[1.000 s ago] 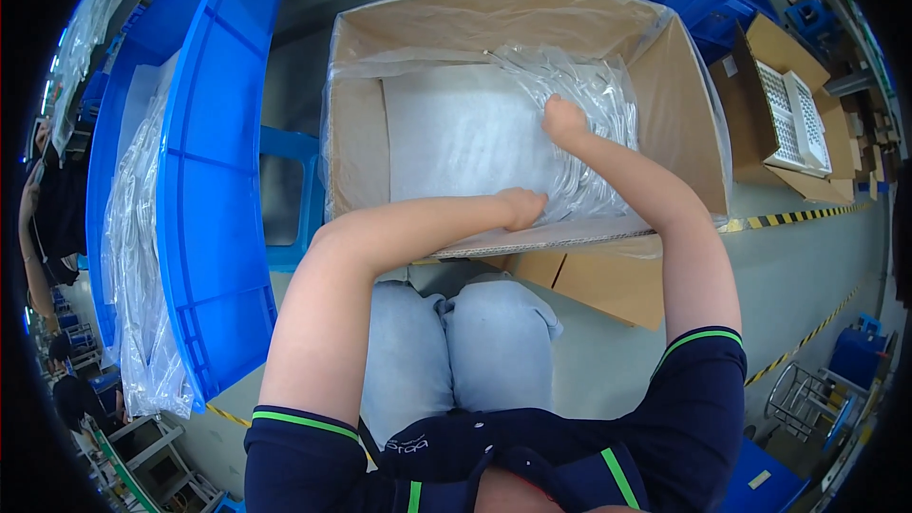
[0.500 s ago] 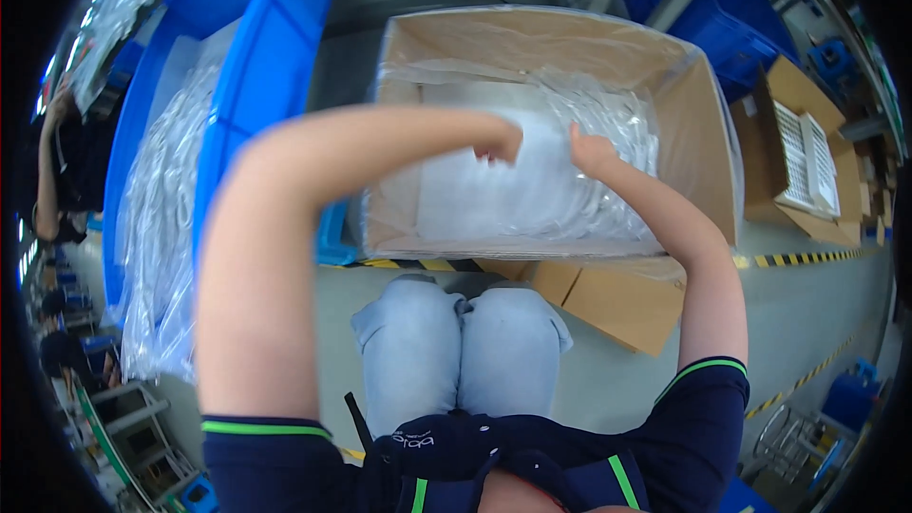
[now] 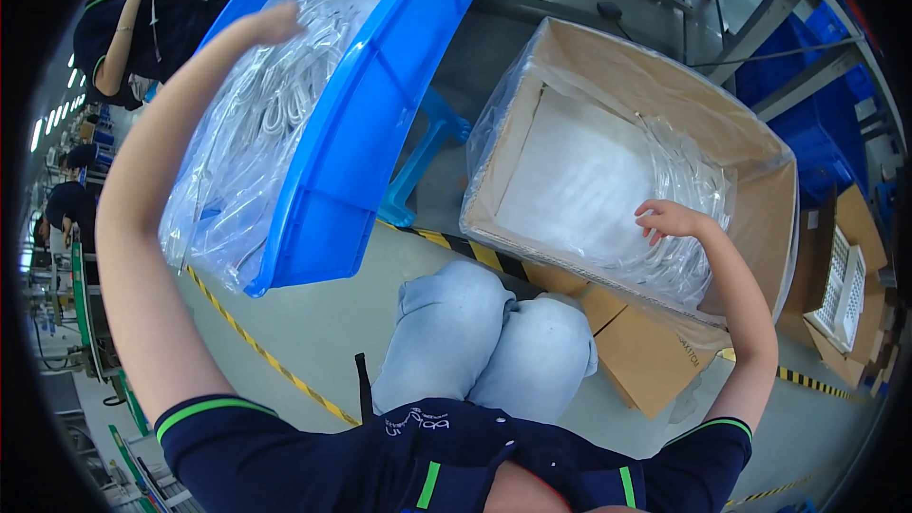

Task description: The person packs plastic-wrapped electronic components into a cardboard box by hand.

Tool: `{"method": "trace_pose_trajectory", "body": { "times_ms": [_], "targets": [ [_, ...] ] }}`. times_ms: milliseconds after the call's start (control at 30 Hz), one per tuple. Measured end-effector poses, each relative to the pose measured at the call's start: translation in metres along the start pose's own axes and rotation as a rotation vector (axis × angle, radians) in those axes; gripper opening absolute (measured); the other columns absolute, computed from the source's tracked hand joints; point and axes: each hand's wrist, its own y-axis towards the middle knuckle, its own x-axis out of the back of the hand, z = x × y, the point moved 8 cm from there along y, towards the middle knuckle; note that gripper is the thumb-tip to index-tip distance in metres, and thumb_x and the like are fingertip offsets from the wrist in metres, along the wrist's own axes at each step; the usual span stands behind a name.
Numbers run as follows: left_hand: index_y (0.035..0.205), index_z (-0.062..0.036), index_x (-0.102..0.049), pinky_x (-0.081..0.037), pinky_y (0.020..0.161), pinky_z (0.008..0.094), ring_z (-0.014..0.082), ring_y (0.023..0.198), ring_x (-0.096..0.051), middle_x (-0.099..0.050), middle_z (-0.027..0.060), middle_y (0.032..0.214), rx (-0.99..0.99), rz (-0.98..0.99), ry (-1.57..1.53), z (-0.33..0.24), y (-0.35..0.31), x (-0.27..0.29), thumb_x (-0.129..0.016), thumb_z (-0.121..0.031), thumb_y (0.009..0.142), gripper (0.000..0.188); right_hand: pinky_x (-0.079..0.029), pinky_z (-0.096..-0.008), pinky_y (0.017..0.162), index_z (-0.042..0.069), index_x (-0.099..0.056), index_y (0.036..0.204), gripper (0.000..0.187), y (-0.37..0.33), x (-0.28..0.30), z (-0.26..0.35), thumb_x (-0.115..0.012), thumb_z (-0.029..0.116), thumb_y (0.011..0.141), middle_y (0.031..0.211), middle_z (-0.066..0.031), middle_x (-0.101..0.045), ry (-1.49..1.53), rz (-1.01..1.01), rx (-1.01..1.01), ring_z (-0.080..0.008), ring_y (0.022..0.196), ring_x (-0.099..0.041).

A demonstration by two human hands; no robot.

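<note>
My left hand (image 3: 274, 25) reaches over the blue bin (image 3: 356, 119) on the left, at the bundles of white cables in clear plastic bags (image 3: 285, 100) that fill it. Its fingers are smeared and partly hidden, so their grip does not show. Over the lined cardboard box (image 3: 760, 166) on the right hangs my right hand (image 3: 671, 218), fingers loosely bent and apart, with nothing in them. Below and beside it, more bagged white cables (image 3: 684, 171) lie along the box's right side. A white sheet-like surface (image 3: 579, 171) covers the box's bottom left part.
A blue stool (image 3: 418, 152) stands between bin and box. Smaller cardboard boxes (image 3: 651, 351) sit at the near side of the lined box. An open carton with white trays (image 3: 841, 290) stands far right. A co-worker (image 3: 128, 38) is beyond the bin.
My view has turned left. My left hand has moved from over the cardboard box to the blue bin. My right hand remains over the box, its pointing finger now bent.
</note>
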Motion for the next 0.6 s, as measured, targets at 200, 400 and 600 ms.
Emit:
{"method": "trace_pose_trajectory", "body": {
  "times_ms": [200, 400, 600],
  "targets": [
    [0.116, 0.0018, -0.042, -0.038, 0.088, 0.0405, 0.0351, 0.104, -0.048, -0.053, 0.0220, 0.104, 0.131, 0.224, 0.109, -0.023, -0.004, -0.058, -0.067, -0.039, 0.066, 0.069, -0.044, -0.0268, 0.070, 0.002, -0.050, 0.111, 0.036, -0.024, 0.018, -0.012, -0.051, 0.024, 0.083, 0.086, -0.0079, -0.060, 0.004, -0.200, 0.190, -0.0145, 0.078, -0.058],
    [0.103, -0.0045, -0.040, -0.045, 0.072, 0.0447, 0.0371, 0.087, -0.057, -0.059, 0.0198, 0.090, 0.092, -0.135, -0.044, -0.004, -0.003, -0.023, -0.050, -0.020, 0.081, 0.029, -0.044, -0.0258, 0.070, 0.002, -0.050, 0.112, 0.037, -0.042, 0.003, -0.037, -0.053, 0.025, 0.083, 0.085, -0.0063, -0.060, 0.004, -0.137, 0.011, -0.0123, 0.079, -0.056],
    [0.089, 0.0065, -0.048, -0.043, 0.056, 0.0487, 0.0406, 0.066, -0.056, -0.058, 0.0240, 0.074, -0.030, -1.081, -0.031, -0.076, -0.065, 0.181, -0.051, -0.024, 0.079, 0.032, -0.044, -0.0285, 0.072, 0.001, -0.052, 0.109, 0.036, -0.071, 0.026, -0.018, -0.053, 0.026, 0.083, 0.092, -0.0098, -0.060, -0.029, -0.226, 0.030, -0.0157, 0.081, -0.057]
  ]
}}
